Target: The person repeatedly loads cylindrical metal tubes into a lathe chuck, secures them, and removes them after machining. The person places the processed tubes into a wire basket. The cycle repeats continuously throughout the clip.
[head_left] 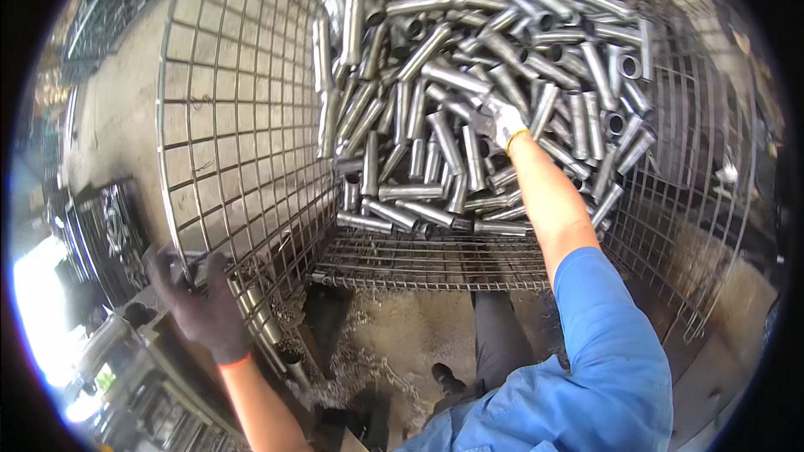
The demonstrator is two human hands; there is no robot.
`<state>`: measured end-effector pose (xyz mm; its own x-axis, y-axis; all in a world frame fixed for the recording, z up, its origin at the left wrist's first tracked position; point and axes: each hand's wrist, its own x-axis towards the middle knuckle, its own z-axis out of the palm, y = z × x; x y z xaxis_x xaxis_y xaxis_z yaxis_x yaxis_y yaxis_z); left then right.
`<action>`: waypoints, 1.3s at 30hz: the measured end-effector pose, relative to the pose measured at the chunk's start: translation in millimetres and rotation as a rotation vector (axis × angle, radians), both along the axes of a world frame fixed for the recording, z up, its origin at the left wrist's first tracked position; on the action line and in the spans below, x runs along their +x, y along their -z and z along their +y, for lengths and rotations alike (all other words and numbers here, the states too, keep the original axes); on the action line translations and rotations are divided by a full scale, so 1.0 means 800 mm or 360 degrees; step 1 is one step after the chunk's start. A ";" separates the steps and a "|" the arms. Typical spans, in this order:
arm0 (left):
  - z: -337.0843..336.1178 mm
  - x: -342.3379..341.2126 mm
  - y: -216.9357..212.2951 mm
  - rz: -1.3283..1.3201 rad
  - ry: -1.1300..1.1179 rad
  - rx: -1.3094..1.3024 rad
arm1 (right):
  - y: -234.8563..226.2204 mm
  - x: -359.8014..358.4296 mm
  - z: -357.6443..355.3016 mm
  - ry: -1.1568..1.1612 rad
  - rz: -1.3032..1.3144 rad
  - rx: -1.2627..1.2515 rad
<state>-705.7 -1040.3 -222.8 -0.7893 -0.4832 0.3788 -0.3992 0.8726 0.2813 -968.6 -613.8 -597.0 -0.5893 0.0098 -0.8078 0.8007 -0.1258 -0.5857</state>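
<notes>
My right hand (504,124), in a white and grey glove with a yellow cuff, reaches into a large heap of shiny metal tubes (448,142) inside a wire mesh cage (427,272). Its fingers are closed at the end of one metal tube (456,79) on top of the heap; they are partly hidden. Down at the left, my left hand (205,310), in a dark glove with an orange cuff, has its fingers spread and holds nothing. It is beside the cage's near left corner, close to a few metal tubes (261,318) standing outside the mesh.
The cage's left mesh panel (239,109) and right mesh panel (691,159) rise on both sides of the heap. A machine-like metal frame (159,360) stands at the lower left. Bright metal shavings (377,368) lie on the floor near my feet.
</notes>
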 end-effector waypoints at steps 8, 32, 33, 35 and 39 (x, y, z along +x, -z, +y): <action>0.001 -0.020 -0.020 -0.0769 -0.0542 0.0051 | 0.053 -0.041 -0.058 0.0723 -0.0124 -0.0122; 0.380 0.809 -0.101 -0.0433 -0.0214 0.1736 | -0.668 0.824 -0.087 -0.3611 0.2539 -0.1164; 0.405 0.863 -0.105 -0.0373 -0.0452 0.1790 | -0.681 0.875 -0.093 -0.3940 0.2183 -0.0982; 0.449 0.968 -0.119 -0.0253 -0.0853 0.1867 | -0.710 0.981 -0.103 -0.4369 0.2029 -0.0644; 0.496 1.131 -0.153 0.0522 -0.1402 0.1494 | -0.775 1.119 -0.148 -0.3765 0.2678 -0.1000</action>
<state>199.2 -643.2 -100.0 -0.0166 -0.9639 -0.2658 -0.5259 -0.2176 0.8222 -73.1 -732.6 23.3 0.7170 -0.6959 0.0410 -0.5315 -0.5837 -0.6139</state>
